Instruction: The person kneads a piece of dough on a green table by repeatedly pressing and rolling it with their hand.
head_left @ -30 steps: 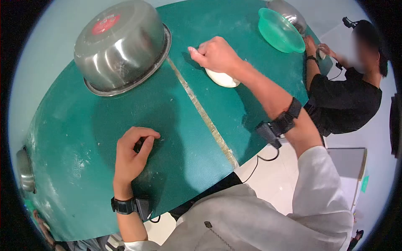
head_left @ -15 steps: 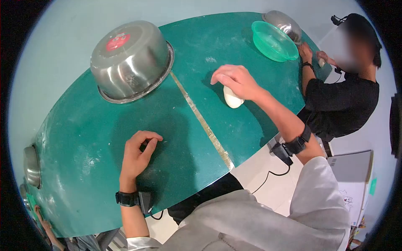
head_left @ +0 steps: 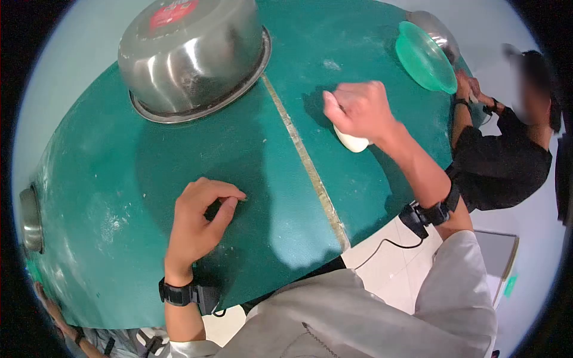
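Note:
A smooth white lump that looks like dough (head_left: 353,142) lies on the green table, partly hidden beneath my right hand (head_left: 364,110). That hand is closed, its fingers curled in and its heel and palm side against the lump. On the near left part of the table, my left hand (head_left: 203,218) hangs low with thumb and forefinger tips pressed together. Whether anything tiny is between those tips cannot be made out. Both wrists wear black straps with small boxes.
A large upturned steel basin (head_left: 197,65) stands at the back left. A tan strip (head_left: 304,155) crosses the green table (head_left: 107,179). At the far right are a green plastic bowl (head_left: 425,58), a steel bowl (head_left: 439,33) and a co-worker (head_left: 507,155). Another steel bowl (head_left: 31,219) sits far left.
My right hand has curled from bent, extended fingers into a fist over the lump. My left thumb and forefinger have come together. The camera view has shifted; the co-worker's hands have come together.

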A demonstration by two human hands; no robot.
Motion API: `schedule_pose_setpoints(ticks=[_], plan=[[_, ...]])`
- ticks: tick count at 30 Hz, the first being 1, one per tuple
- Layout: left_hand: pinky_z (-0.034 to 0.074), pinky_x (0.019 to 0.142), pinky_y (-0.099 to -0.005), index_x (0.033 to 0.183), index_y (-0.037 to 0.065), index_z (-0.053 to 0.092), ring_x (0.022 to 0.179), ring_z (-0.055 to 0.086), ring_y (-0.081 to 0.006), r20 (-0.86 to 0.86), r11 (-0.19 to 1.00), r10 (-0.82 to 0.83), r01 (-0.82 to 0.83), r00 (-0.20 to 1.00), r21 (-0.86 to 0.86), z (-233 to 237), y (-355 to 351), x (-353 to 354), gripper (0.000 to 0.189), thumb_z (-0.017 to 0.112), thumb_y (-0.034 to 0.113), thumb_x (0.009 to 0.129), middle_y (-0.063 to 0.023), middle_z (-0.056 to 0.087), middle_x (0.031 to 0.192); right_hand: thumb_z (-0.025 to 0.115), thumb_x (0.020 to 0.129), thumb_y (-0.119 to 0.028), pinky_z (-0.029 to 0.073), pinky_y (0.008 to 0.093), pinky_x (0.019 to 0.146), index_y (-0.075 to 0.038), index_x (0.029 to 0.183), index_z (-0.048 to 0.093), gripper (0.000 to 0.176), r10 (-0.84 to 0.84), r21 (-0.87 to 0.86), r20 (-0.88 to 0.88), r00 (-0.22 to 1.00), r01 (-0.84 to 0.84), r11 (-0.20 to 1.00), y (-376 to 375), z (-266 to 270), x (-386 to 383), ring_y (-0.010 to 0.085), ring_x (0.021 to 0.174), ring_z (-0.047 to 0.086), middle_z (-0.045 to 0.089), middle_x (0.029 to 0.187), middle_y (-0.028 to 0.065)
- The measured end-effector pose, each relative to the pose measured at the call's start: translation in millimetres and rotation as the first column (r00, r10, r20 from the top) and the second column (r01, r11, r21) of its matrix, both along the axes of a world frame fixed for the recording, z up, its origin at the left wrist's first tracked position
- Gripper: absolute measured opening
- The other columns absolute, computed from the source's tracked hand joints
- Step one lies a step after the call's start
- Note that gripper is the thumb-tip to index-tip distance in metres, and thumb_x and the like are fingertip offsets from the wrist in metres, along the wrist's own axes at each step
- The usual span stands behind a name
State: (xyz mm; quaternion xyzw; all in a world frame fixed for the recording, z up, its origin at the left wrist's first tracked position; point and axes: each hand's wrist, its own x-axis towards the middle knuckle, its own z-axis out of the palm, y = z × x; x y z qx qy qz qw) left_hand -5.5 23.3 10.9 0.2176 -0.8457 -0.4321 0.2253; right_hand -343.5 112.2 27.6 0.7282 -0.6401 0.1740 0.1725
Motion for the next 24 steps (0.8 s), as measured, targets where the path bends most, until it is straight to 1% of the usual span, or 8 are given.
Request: schedule_pose_setpoints(ticks=[10, 13, 15, 16, 18, 19, 22, 24], plan=[[0.047, 0.079, -0.0331, 0.096, 0.006, 0.072, 0.085, 0.063, -0.0221, 0.063, 1.0, -0.024, 0.023, 0.998, 0.015, 2.7, -3.9, -0.2, 0.009, 0.066, 0.006, 0.09, -0.0067, 0.071, 0.093, 0.062, 0.095, -0.03, 0.046, 0.0449, 0.048, -0.007, 0.056, 0.064, 0.045, -0.062, -0.12, -0.001, 0.998, 0.062, 0.991, -59.2, -18.2, -18.1, 0.0335, 0.051, 0.059, 0.061, 0.055, 0.01], [0.047, 0.077, -0.0309, 0.098, 0.005, 0.072, 0.084, 0.062, -0.0184, 0.014, 0.999, -0.026, 0.026, 1.0, 0.021, -6.3, -2.1, 1.4, 0.009, 0.065, 0.006, 0.092, -0.0057, 0.07, 0.091, 0.057, 0.099, -0.037, 0.05, 0.0464, 0.056, -0.007, 0.059, 0.067, 0.051, -0.148, 0.003, 0.059, 0.987, 0.149, 0.989, -45.8, -7.6, -10.7, 0.0344, 0.055, 0.062, 0.064, 0.058, 0.0108], [0.047, 0.075, -0.0347, 0.095, 0.008, 0.074, 0.078, 0.062, -0.0219, -0.022, 0.993, 0.041, -0.038, 0.999, 0.114, -8.7, -0.5, 0.7, 0.009, 0.067, 0.006, 0.09, -0.005, 0.071, 0.086, 0.05, 0.102, -0.043, 0.054, 0.0455, 0.068, -0.005, 0.071, 0.073, 0.054, -0.276, 0.282, 0.198, 0.941, 0.215, 0.935, -29.3, 4.1, -5.7, 0.0335, 0.066, 0.067, 0.07, 0.069, 0.0128], [0.047, 0.075, -0.0347, 0.095, 0.008, 0.074, 0.078, 0.062, -0.0219, -0.025, 0.993, 0.048, -0.045, 0.999, 0.113, -8.6, -0.2, 1.5, 0.009, 0.067, 0.006, 0.09, -0.005, 0.071, 0.086, 0.05, 0.102, -0.043, 0.054, 0.0455, 0.068, -0.005, 0.071, 0.073, 0.054, -0.269, 0.281, 0.196, 0.943, 0.209, 0.937, -20.9, 6.3, -3.1, 0.0335, 0.066, 0.067, 0.07, 0.069, 0.0128], [0.047, 0.073, -0.0339, 0.096, 0.008, 0.074, 0.077, 0.061, -0.0215, -0.023, 0.995, 0.024, -0.022, 0.999, 0.102, -7.8, -0.1, 2.8, 0.009, 0.067, 0.007, 0.09, -0.0048, 0.071, 0.086, 0.046, 0.104, -0.043, 0.054, 0.0425, 0.075, -0.004, 0.085, 0.076, 0.053, 0.013, 0.097, 0.478, 0.878, -0.067, 0.993, 0.3, 9.8, -0.1, 0.0312, 0.075, 0.07, 0.073, 0.082, 0.0136], [0.047, 0.073, -0.0339, 0.096, 0.008, 0.074, 0.077, 0.061, -0.0215, -0.026, 0.995, 0.025, -0.023, 0.999, 0.102, -7.7, -0.2, 4.3, 0.009, 0.067, 0.007, 0.09, -0.0048, 0.071, 0.086, 0.046, 0.104, -0.043, 0.054, 0.0425, 0.075, -0.004, 0.085, 0.076, 0.053, 0.014, 0.097, 0.475, 0.88, -0.068, 0.993, 14.3, 16.9, 1.7, 0.0312, 0.075, 0.07, 0.073, 0.082, 0.0136], [0.048, 0.078, -0.0299, 0.099, 0.004, 0.072, 0.085, 0.062, -0.0169, 0.015, 0.999, -0.033, 0.032, 0.999, 0.037, -8.5, -1.7, 4.4, 0.009, 0.065, 0.005, 0.094, -0.0063, 0.069, 0.093, 0.047, 0.104, -0.036, 0.054, 0.0411, 0.079, -0.002, 0.092, 0.075, 0.045, -0.19, 0.516, 0.277, 0.942, 0.021, 0.856, 48.8, 56.9, 10.4, 0.0341, 0.085, 0.069, 0.073, 0.094, 0.0144], [0.047, 0.073, -0.0334, 0.096, 0.01, 0.074, 0.077, 0.06, -0.0212, -0.027, 1.0, 0.017, -0.017, 0.999, 0.016, -11.7, 0.4, 3.0, 0.01, 0.067, 0.007, 0.09, -0.0032, 0.071, 0.086, 0.051, 0.102, -0.032, 0.054, 0.0413, 0.078, -0.002, 0.09, 0.074, 0.039, -0.223, 0.504, 0.165, 0.961, 0.112, 0.857, 55.8, 60.5, 19.9, 0.0331, 0.085, 0.069, 0.072, 0.092, 0.0141]])
